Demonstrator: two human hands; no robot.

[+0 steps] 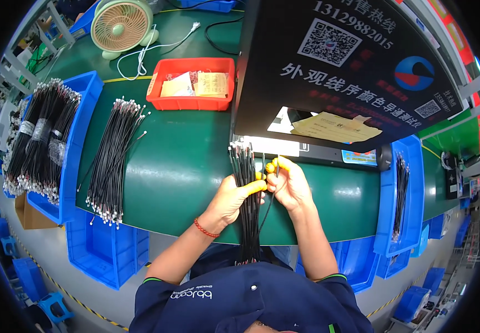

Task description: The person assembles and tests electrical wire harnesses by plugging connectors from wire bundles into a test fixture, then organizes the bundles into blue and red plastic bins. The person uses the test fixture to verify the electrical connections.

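Observation:
A bundle of black cables (245, 194) with small white connectors at its top end lies across the table edge toward my body. Wrapped around its middle is my left hand (233, 197), with yellow finger cots on thumb and finger. Just right of the bundle, my right hand (287, 183), also in yellow finger cots, pinches a single black cable (268, 208) near its upper end. That cable hangs down beside the bundle. A black box-shaped machine (328, 66) with a lit opening stands right behind my hands.
A loose pile of black cables (117, 158) lies on the green table (168, 150) to the left. Beyond it, a blue bin (89, 105) holds tied bundles. A red tray (190, 104) with paper slips and a fan (121, 26) stand behind. Another blue bin (413, 194) is at right.

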